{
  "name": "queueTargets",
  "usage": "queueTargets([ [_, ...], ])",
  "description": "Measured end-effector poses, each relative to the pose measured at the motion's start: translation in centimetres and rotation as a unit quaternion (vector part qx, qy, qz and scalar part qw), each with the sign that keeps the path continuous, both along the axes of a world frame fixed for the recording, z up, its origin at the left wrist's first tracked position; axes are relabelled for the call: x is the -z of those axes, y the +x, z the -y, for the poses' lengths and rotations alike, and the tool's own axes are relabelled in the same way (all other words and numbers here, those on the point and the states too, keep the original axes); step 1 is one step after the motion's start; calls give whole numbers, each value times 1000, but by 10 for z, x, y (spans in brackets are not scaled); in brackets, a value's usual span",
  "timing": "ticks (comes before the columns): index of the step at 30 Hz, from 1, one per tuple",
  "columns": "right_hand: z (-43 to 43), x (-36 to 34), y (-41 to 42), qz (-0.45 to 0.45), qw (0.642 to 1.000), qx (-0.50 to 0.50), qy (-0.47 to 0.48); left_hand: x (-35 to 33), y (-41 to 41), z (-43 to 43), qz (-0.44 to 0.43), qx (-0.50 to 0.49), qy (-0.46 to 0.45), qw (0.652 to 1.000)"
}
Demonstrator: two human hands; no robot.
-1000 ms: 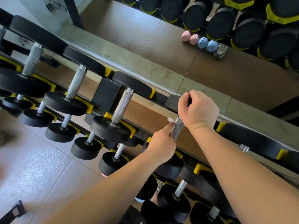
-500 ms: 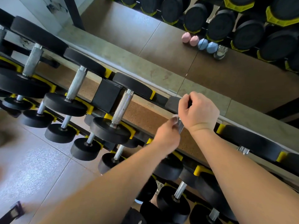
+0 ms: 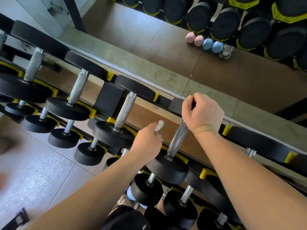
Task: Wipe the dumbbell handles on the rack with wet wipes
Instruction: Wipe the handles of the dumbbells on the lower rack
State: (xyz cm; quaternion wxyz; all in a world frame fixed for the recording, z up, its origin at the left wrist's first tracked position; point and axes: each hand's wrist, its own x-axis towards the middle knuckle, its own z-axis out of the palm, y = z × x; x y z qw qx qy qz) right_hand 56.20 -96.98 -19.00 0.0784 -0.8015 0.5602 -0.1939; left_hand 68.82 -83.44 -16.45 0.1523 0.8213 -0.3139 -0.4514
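Black dumbbells with knurled steel handles lie in rows on a black-and-yellow rack. My left hand holds a crumpled white wet wipe just left of one bare handle, not touching it. My right hand grips the far head of that same dumbbell, fingers curled over its top edge. The neighbouring handle to the left stands uncovered.
A mirror along the wall behind the rack reflects more black dumbbells and small pink and blue ones. Lower tiers of smaller dumbbells sit below my arms. Grey tiled floor lies at the left.
My left hand has come off the handle and moved left and down with the wipe, leaving the steel handle exposed. My right hand has kept its hold on the far head.
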Motion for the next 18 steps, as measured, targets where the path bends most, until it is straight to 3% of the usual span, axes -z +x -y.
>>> queueTargets([
  [2,0,-1,0,0,1000,3,-1,4,-15,12,-23,-14,-20,999],
  [8,-1,-2,-1,0,1000,-1,-3,10,-41,11,2,176,-38,984],
  [12,-1,-1,-1,-1,1000,1,-3,-3,-8,-8,6,315,52,947],
  [14,-1,0,-1,1,1000,-2,-5,-10,1,-10,-7,267,66,962],
  [18,0,1,-1,5,1000,2,-2,-3,19,13,44,35,-11,998],
])
